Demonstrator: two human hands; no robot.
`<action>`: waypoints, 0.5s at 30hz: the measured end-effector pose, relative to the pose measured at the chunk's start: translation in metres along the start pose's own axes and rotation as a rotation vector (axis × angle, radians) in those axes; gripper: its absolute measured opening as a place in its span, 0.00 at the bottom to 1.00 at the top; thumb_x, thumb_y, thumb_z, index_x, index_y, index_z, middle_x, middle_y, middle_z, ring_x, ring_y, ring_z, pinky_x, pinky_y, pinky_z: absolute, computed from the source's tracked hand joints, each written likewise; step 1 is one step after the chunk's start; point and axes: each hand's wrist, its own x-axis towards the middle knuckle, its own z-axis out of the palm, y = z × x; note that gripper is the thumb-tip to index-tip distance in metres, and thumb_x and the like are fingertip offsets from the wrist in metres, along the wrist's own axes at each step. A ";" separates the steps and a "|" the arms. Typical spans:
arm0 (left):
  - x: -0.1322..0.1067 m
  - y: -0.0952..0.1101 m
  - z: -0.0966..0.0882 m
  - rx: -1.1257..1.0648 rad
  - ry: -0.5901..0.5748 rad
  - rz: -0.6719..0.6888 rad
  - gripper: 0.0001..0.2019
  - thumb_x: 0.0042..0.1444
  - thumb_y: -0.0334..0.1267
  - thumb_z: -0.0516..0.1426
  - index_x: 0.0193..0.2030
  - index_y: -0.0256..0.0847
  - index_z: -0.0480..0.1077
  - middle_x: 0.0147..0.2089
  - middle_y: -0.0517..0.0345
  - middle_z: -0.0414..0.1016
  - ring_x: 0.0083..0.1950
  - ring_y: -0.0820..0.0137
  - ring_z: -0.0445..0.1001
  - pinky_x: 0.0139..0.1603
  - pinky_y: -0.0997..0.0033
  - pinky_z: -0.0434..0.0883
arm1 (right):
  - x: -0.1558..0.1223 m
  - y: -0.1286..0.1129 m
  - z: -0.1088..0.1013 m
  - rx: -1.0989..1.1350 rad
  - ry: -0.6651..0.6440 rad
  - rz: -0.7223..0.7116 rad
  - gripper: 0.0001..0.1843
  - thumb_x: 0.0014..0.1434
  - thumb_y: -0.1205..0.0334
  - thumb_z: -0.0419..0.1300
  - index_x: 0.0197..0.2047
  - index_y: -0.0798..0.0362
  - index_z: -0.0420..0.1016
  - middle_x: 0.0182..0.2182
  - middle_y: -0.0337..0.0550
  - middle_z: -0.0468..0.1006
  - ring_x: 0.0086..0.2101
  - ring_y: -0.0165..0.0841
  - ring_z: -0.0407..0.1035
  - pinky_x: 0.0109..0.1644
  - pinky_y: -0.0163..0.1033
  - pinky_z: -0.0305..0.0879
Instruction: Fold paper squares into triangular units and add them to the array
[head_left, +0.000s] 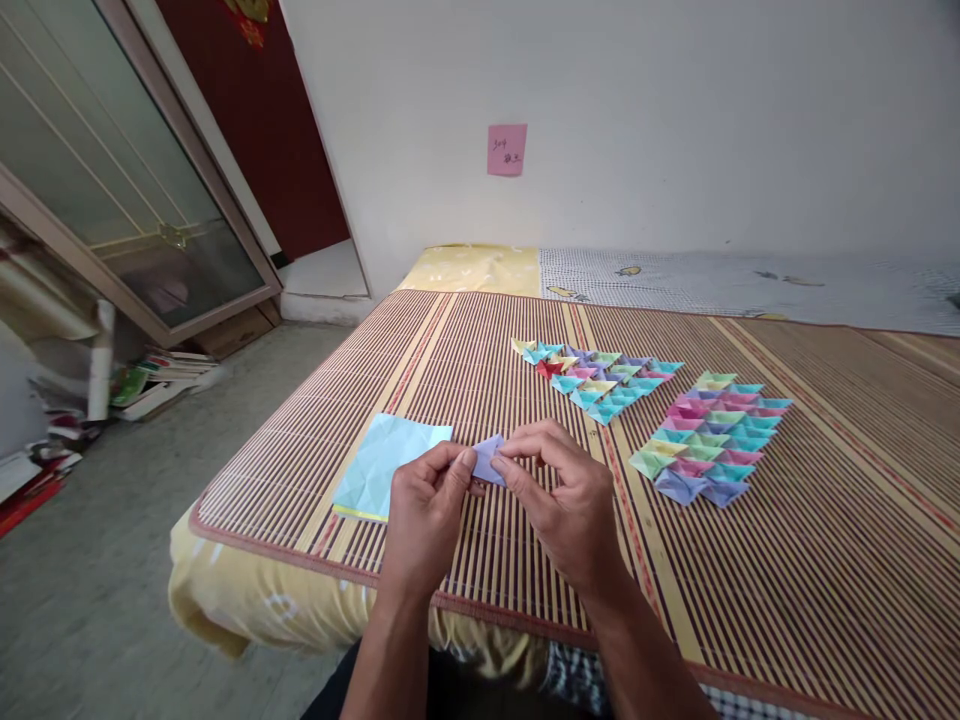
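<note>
A small folded piece of lavender paper (489,461) is held up between my two hands, above the striped bamboo mat (480,560). My left hand (431,495) pinches its left end between thumb and fingers. At its right end, my right hand (559,490) grips the paper with thumb and forefinger. Just left of my left hand lies a stack of light blue paper sheets (375,465), creased on top, with a yellow edge showing beneath; my hand hides its right part.
Rows of colourful folded paper pieces (600,375) lie beyond my hands, with a second group (712,435) to the right. A pink note (507,150) is stuck on the wall. Books (169,375) are piled on the floor by the glass-panelled door (142,180).
</note>
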 end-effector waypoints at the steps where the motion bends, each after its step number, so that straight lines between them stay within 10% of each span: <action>1: 0.000 0.000 0.000 0.001 -0.008 -0.002 0.15 0.65 0.48 0.62 0.33 0.39 0.80 0.26 0.59 0.73 0.31 0.67 0.69 0.36 0.69 0.65 | 0.000 0.000 0.000 0.001 -0.012 -0.007 0.06 0.65 0.69 0.65 0.37 0.48 0.79 0.36 0.40 0.80 0.41 0.37 0.77 0.45 0.45 0.74; 15: -0.001 0.004 0.000 -0.035 -0.083 0.057 0.08 0.63 0.42 0.65 0.39 0.40 0.83 0.36 0.55 0.78 0.39 0.66 0.74 0.42 0.69 0.70 | -0.001 -0.004 -0.002 0.173 0.001 0.179 0.05 0.64 0.67 0.66 0.35 0.50 0.81 0.35 0.41 0.85 0.39 0.36 0.80 0.44 0.40 0.75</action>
